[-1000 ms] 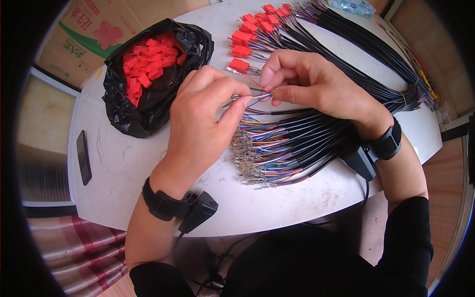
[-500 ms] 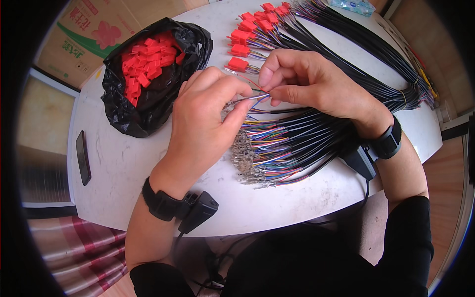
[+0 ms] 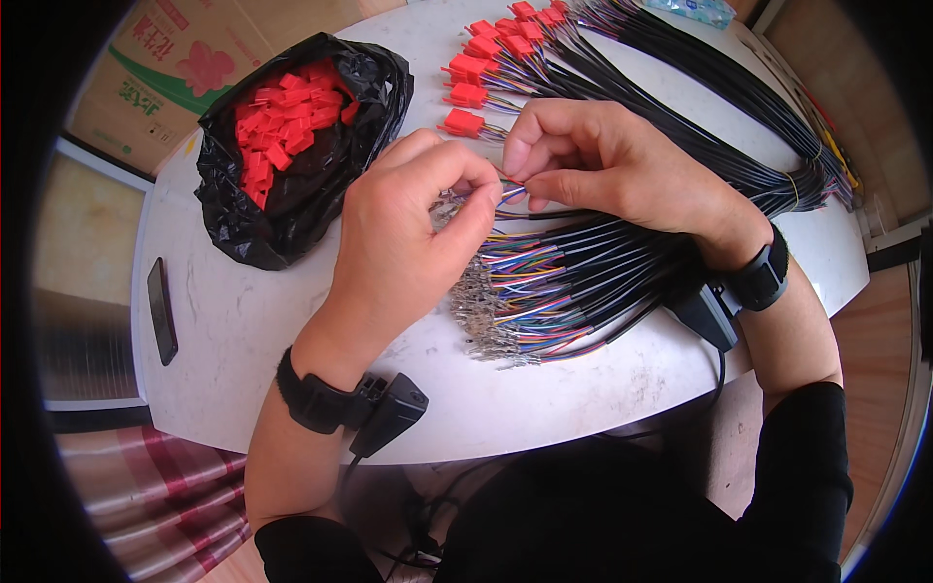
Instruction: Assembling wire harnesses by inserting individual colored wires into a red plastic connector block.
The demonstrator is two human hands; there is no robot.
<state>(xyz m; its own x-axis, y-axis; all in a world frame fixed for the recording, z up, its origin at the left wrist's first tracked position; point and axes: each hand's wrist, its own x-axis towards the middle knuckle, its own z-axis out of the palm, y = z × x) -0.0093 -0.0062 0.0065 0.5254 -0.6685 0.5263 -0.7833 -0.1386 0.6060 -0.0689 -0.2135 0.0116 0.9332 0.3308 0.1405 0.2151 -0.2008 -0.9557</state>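
Thin coloured wires (image 3: pixel 512 190) span the small gap between my two hands above the table. My left hand (image 3: pixel 408 223) pinches them between thumb and forefinger, and their tips are hidden behind its fingers. My right hand (image 3: pixel 622 175) grips the same wires a little farther right, thumb against fingertips. Below the hands lies a row of black cables (image 3: pixel 603 272) whose stripped coloured wires end in a dense cluster of metal terminals (image 3: pixel 481 311). Beyond my right hand, more black cables carry red plastic connectors (image 3: pixel 461 122) on their ends.
A black plastic bag (image 3: pixel 292 219) of loose red connectors (image 3: pixel 292 117) stands open left of my hands. A dark phone (image 3: pixel 162 311) lies near the table's left edge. Behind are a cardboard box (image 3: pixel 175 68) and a clear blue packet (image 3: pixel 695 10). Devices are strapped to both wrists.
My left thumb and forefinger have come closer together and slightly nearer my right hand. A red wire with a metal tip that stuck out beyond the fingers no longer shows there.
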